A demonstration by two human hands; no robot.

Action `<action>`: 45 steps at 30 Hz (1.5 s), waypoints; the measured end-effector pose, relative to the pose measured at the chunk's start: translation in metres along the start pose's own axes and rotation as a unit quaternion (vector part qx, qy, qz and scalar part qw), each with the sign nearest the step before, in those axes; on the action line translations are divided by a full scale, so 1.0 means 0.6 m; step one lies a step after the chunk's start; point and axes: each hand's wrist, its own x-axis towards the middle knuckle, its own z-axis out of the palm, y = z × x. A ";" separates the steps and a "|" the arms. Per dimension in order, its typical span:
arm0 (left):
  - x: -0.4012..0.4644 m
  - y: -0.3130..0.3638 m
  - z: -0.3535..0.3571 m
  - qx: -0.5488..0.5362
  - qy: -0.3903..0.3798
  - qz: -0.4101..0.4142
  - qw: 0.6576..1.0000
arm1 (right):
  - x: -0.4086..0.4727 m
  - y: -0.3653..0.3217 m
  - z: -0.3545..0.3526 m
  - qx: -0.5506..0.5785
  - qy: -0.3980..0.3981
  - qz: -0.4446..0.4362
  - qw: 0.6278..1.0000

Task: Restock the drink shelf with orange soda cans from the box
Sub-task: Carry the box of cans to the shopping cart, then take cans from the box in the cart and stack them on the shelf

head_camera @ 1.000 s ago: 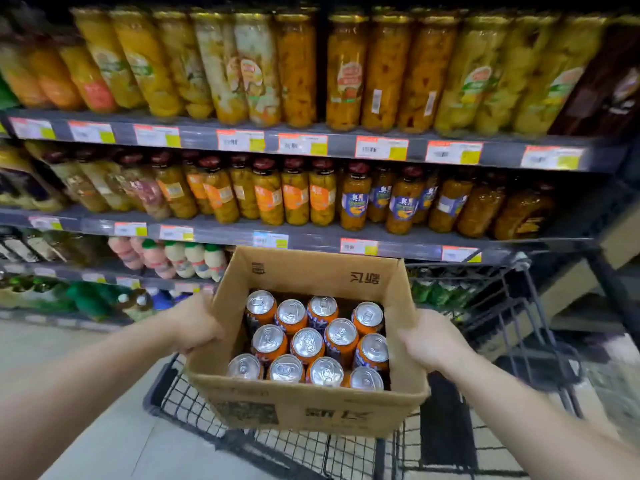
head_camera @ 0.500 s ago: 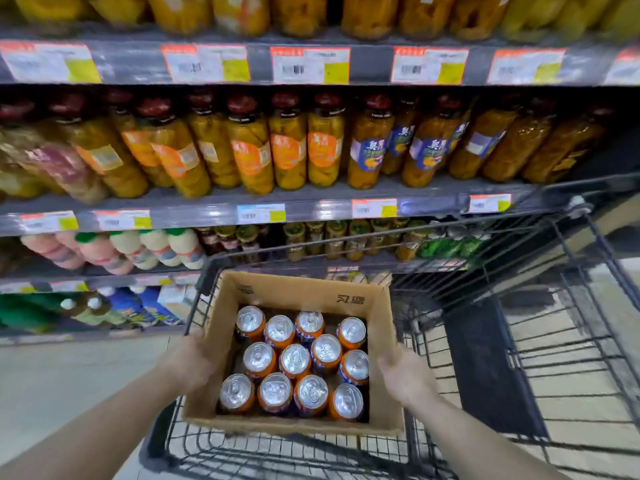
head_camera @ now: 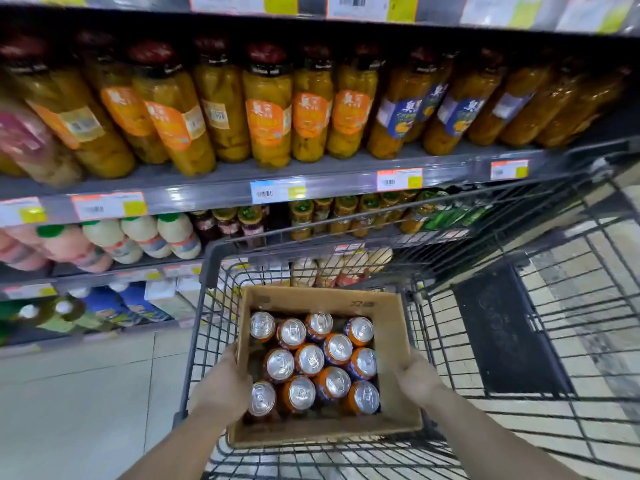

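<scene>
the cardboard box [head_camera: 391, 344] sits low inside the wire shopping cart [head_camera: 207, 306], its top open. inside it stand the orange soda cans [head_camera: 310, 360], twelve silver tops packed close together in rough rows, upright and touching one another. the left hand [head_camera: 223, 393] is clamped on the box's left wall near the front corner, fingers curled over the rim and reaching down beside the nearest can. the right hand [head_camera: 417, 377] is pressed flat against the outside of the right wall, fingers wrapped along the cardboard; both bare forearms run in from the bottom edge. the cart stands nose-on to the shelving [head_camera: 214, 192], whose grey edge carries price tags [head_camera: 278, 190]. on that shelf stand tall jars of yellow fruit [head_camera: 266, 109] with dark red lids and orange or blue labels. one level below are white bottles with green caps [head_camera: 138, 233] on the left and small jars behind the cart's rim. pale floor tiles [head_camera: 76, 393] lie left of the cart.
</scene>
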 end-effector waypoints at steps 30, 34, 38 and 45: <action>-0.030 -0.021 0.021 -0.008 0.164 0.349 0.923 | -0.025 -0.034 0.107 -0.058 0.067 -0.318 0.944; -0.032 -0.016 0.040 -0.012 0.142 0.375 0.916 | 0.020 -0.022 0.137 -0.273 -0.007 -0.305 0.912; -0.025 -0.023 0.050 -0.009 0.155 0.379 0.912 | 0.054 -0.012 0.154 -0.376 -0.018 -0.289 0.880; -0.022 -0.022 0.053 0.004 0.148 0.359 0.921 | 0.064 -0.013 0.148 -0.387 -0.008 -0.313 0.867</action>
